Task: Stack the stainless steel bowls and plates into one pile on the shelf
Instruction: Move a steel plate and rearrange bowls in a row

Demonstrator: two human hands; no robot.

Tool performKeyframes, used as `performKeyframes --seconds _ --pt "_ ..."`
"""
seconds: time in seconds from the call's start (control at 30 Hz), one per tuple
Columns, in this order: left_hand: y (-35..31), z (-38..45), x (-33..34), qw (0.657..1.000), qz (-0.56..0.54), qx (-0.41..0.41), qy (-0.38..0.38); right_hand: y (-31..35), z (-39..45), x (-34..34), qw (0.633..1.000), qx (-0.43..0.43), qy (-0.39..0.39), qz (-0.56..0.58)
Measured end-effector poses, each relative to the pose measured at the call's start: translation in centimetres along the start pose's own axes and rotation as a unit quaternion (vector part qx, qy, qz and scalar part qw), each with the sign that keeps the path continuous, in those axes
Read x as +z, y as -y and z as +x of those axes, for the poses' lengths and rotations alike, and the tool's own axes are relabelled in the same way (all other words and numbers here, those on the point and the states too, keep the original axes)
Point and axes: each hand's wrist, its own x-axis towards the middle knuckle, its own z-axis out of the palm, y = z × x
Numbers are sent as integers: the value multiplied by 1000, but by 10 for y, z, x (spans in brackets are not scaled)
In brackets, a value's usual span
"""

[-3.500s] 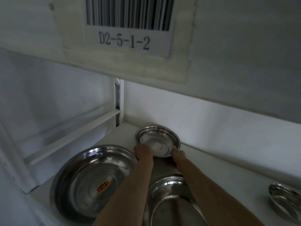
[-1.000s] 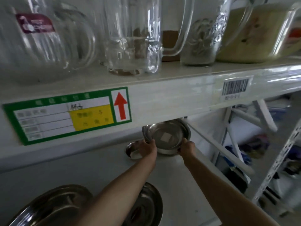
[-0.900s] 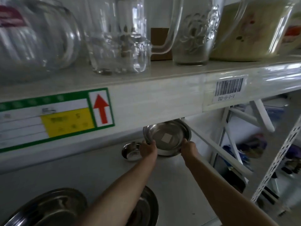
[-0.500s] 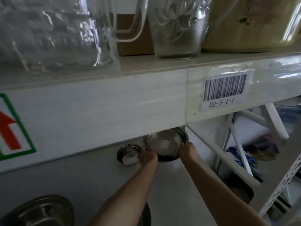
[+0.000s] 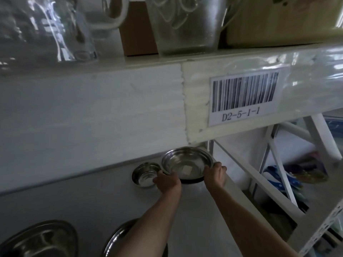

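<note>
- Stainless steel shallow bowl (image 5: 186,162), round, with a pale square sticker on its inside bottom, sits at the far right end of the grey lower shelf (image 5: 78,201), gripped from both sides.
- It looks to be resting on a darker rim underneath; cannot tell whether that is another dish or its own base.
- Left hand (image 5: 168,181): fingers curled closed on the bowl's near-left rim, thumb side up.
- Right hand (image 5: 216,174): fingers wrapped closed over the right rim, knuckles facing the camera.
- Both forearms reach in from the bottom edge of the view, bare.
- Small deep stainless steel bowl (image 5: 145,175) stands just beside the held one, on its left, rims touching or nearly so; the left hand covers the contact point.
- Large steel basin (image 5: 39,240) is at the near-left of the same shelf, well apart from the held bowl.
- Round steel plate (image 5: 116,238) is at near-centre, mostly hidden under the left forearm.
- White shelf beam (image 5: 92,117) crosses the upper view, with a barcode label (image 5: 243,96) reading D2-5-1-1.
- On the upper shelf: clear glass mugs (image 5: 55,28), a clear embossed glass jug (image 5: 185,25), a brown cardboard box (image 5: 137,28) behind them.
- White metal cross-braces (image 5: 278,164) of the rack show at right, blurred clutter beyond.
</note>
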Motion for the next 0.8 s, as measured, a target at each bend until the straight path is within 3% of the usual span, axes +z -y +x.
performKeyframes --seconds 0.17,0.5,0.63,0.8 --pt "7 -4 2 998 -52 22 -12 -8 4 4 1000 -5 -4 22" --pt "21 -1 10 992 -106 47 -54 -14 6 6 973 61 25 223" --pt "21 -3 11 989 -137 6 -53 -23 14 16 959 98 33 265" --pt "32 7 23 981 -188 -52 2 -22 24 26 971 98 34 213"
